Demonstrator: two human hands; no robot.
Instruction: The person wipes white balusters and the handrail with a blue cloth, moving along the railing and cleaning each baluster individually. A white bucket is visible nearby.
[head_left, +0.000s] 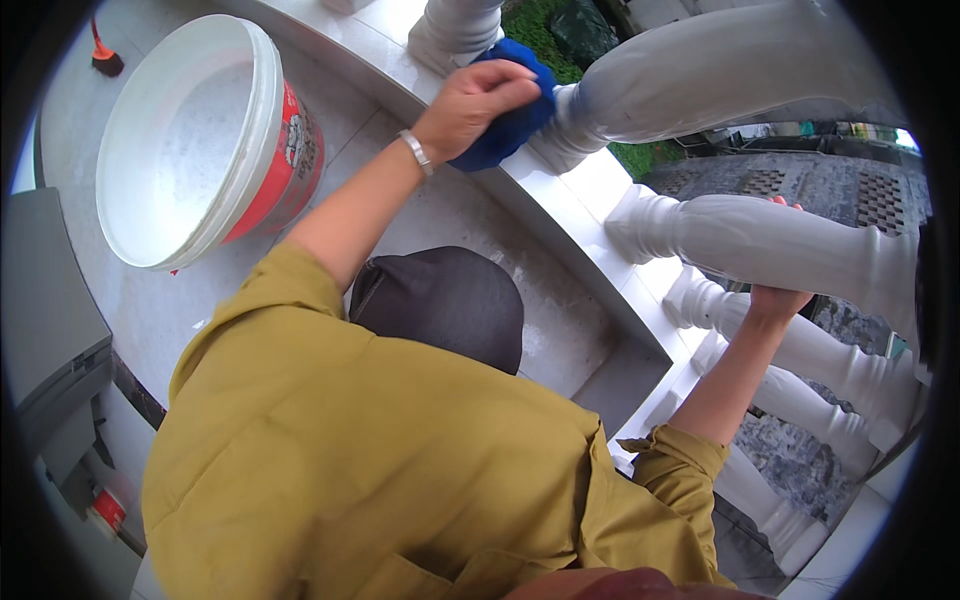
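Observation:
My left hand (480, 105), with a silver bracelet at its wrist, is on a blue cloth (499, 139) and pinches it between thumb and fingers. The cloth lies at the lower ends of two white balusters, touching the collar of the large one (660, 90). On the right, my right hand (780, 298) wraps behind another white baluster (772, 236). Its wrist shows on one side and some fingertips on the other; the palm is hidden.
A large white bucket with a red printed side (270, 172) stands on the tiled floor at the left. Beyond it is an orange brush (106, 60). A raised ledge (562, 202) carries the balusters. A grey cabinet-like object (52, 292) stands far left.

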